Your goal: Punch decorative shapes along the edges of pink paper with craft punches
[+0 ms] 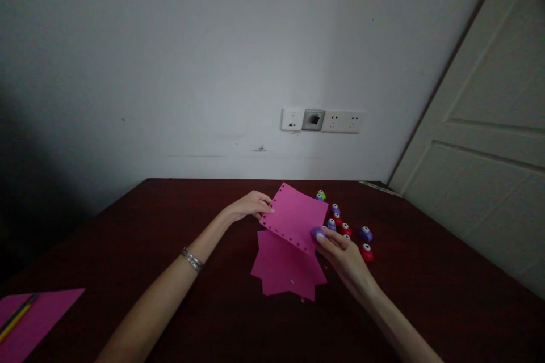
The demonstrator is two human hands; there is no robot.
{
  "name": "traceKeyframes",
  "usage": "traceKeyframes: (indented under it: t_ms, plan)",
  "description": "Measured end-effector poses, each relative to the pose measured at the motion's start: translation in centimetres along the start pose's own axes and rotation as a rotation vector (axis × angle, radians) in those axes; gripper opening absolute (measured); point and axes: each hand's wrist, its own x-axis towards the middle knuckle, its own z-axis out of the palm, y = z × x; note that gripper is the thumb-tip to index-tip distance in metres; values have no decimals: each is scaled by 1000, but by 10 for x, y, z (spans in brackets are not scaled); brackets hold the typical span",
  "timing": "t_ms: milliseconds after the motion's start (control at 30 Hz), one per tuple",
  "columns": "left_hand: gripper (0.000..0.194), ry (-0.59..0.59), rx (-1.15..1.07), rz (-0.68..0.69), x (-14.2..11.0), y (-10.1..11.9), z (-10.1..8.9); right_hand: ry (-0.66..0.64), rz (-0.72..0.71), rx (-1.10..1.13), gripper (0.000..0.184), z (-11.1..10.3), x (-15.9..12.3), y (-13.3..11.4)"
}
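Note:
A square pink sheet of paper is held up, tilted, above the table. Punched holes run along its left and lower edges. My left hand pinches the paper's left edge. In my right hand is a small purple hole punch, gripped at the sheet's lower right corner. Whether its jaws are pressed closed on the paper cannot be made out. Beneath lie overlapping pink sheets with a few tiny paper bits on them. Several more small punches, such as a red one and a purple one, stand right of the paper.
The dark red wooden table meets a white wall with sockets. A pink sheet with pencils lies at the near left. At the far right edge rests a thin ruler-like strip, beside a white door.

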Motion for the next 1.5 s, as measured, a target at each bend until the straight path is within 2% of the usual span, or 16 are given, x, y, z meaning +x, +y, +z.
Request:
traceKeyframes:
  t_ms: [133,300,433,733,1000,1500]
  plan:
    - [23,157,-6,138,1,3,-4,-65,48,76,32,2,-2,-1]
    - [25,207,-50,198,-4,7,-15,-135,104,69,32,1,-2,-1]
    - [27,202,-62,202,-4,7,-20,-137,128,65,28,0,-1,3]
    - [25,150,-37,195,-1,3,-16,-133,161,71,31,7,-4,9]
    - [22,171,-60,185,-3,6,-20,-118,164,32,32,8,-5,9]
    - [24,159,-57,158,-3,6,-16,-114,165,-5,33,9,-5,9]
